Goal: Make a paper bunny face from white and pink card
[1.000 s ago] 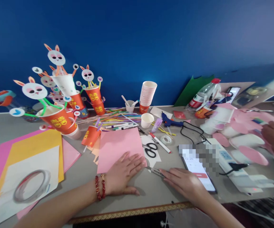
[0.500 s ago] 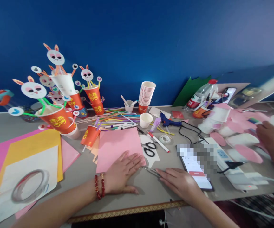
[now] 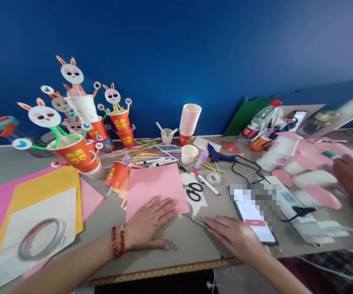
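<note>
My left hand (image 3: pixel 148 222), with a red bead bracelet at the wrist, lies flat and open on the near edge of a pink paper sheet (image 3: pixel 156 188). My right hand (image 3: pixel 233 237) rests flat on the grey table (image 3: pixel 191 241), fingers stretched out, just left of a phone (image 3: pixel 254 222) with a lit screen. Its fingertips touch a thin metal tool (image 3: pixel 199 221). Black-handled scissors (image 3: pixel 194 191) lie on white paper right of the pink sheet.
Orange paper cups with rabbit faces (image 3: pixel 72 151) stand at back left, a stack of cups (image 3: pixel 189 122) and coloured straws (image 3: pixel 152 153) behind. A tape roll (image 3: pixel 40 239) lies on paper sheets at left. Another person's hand (image 3: pixel 352 179) reaches among pink cut-outs at right, by a power strip (image 3: pixel 299 208).
My left hand has slid a little to the left and back along the pink sheet's near edge. My right hand stays flat by the phone.
</note>
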Available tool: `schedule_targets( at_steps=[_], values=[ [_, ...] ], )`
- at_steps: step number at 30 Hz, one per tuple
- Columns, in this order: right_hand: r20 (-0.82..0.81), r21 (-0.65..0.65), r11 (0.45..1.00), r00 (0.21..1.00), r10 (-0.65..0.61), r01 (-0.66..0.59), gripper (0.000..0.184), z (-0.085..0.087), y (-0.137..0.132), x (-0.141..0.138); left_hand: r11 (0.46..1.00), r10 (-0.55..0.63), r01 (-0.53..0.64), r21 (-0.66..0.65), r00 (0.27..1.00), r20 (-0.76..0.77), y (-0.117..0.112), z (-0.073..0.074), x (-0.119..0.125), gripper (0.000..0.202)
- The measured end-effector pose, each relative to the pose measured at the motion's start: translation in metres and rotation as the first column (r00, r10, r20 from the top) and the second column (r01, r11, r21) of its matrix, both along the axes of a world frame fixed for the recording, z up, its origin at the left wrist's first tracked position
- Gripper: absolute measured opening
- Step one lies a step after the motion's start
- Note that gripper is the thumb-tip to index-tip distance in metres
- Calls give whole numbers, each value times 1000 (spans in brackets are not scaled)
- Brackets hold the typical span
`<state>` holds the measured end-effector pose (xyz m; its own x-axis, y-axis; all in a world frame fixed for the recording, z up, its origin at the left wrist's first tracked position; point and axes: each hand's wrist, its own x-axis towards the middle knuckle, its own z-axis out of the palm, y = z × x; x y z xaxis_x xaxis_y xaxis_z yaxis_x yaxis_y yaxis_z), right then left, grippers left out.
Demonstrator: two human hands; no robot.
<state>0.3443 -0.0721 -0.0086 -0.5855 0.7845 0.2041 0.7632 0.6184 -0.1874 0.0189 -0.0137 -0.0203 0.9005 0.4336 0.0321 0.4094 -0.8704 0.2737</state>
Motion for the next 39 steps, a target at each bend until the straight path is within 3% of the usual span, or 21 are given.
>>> schedule_targets(
  at_steps=[9, 16, 39],
  values=[
    [88, 26, 998, 994, 59, -62, 37, -4, 3, 6, 1000, -8, 8, 17, 1000, -2, 0, 1, 0, 92],
    [79, 10, 999, 996, 31, -32, 38, -6, 4, 3, 1000, -4, 4, -12, 1000, -22, 0, 2, 1, 92],
    [42, -11, 995, 994, 101, -101, 37, -2, 3, -14, 1000, -6, 6, -22, 1000, -23, -1, 0, 0, 94]
  ],
)
